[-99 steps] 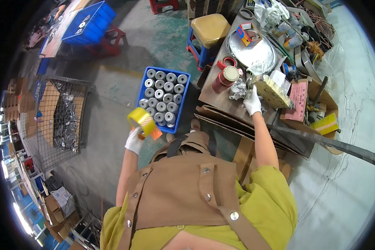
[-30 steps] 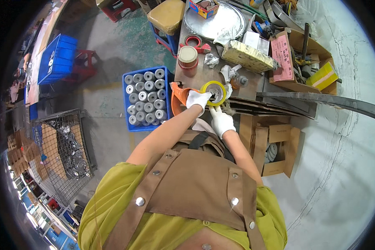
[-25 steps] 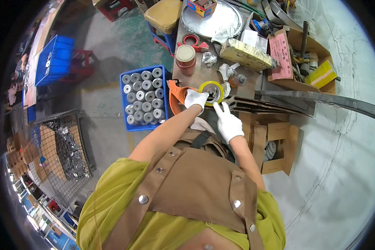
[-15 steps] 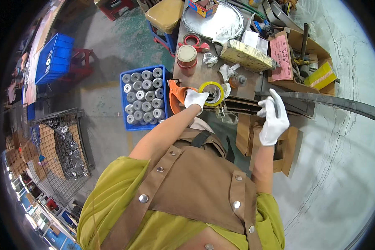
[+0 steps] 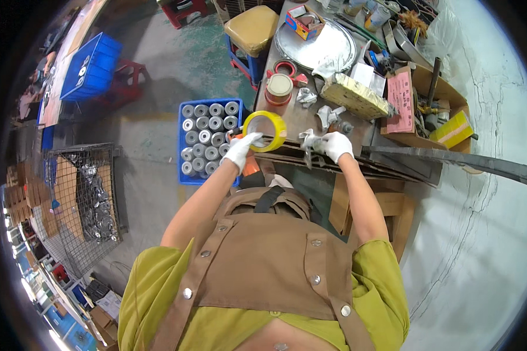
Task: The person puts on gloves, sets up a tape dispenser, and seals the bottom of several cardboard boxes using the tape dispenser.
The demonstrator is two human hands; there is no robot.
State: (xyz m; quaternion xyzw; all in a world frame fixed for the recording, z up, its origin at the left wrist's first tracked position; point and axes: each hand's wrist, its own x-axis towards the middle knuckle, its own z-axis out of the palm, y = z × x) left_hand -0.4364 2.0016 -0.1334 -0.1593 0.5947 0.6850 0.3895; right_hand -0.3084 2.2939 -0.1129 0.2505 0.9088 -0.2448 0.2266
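My left hand (image 5: 238, 152), in a white glove, is closed on an orange tape dispenser (image 5: 250, 164) that carries a large yellow-edged roll of tape (image 5: 280, 130). The dispenser is mostly hidden behind the hand and roll. My right hand (image 5: 337, 145), also gloved, has its fingers pinched at the bench's near edge, on a crumpled, clear-looking strip (image 5: 311, 141), apparently tape. A small clear bottle (image 5: 344, 127) stands just beyond that hand. Left of my left hand is a blue crate (image 5: 182, 140) with rows of round metal parts (image 5: 205, 137).
On the bench (image 5: 301, 119) are a red tin with a pale lid (image 5: 280, 86), a yellowish block (image 5: 357, 96), a round metal tray (image 5: 287, 44) and a carton of tools (image 5: 436, 88). A dark curved bar (image 5: 451, 154) juts out at right. A stool (image 5: 252, 29) stands beyond the crate.
My left hand has moved left, bringing the tape roll and dispenser off the bench edge toward the crate. My right hand has come left and down from a raised, spread pose and now pinches the strip.
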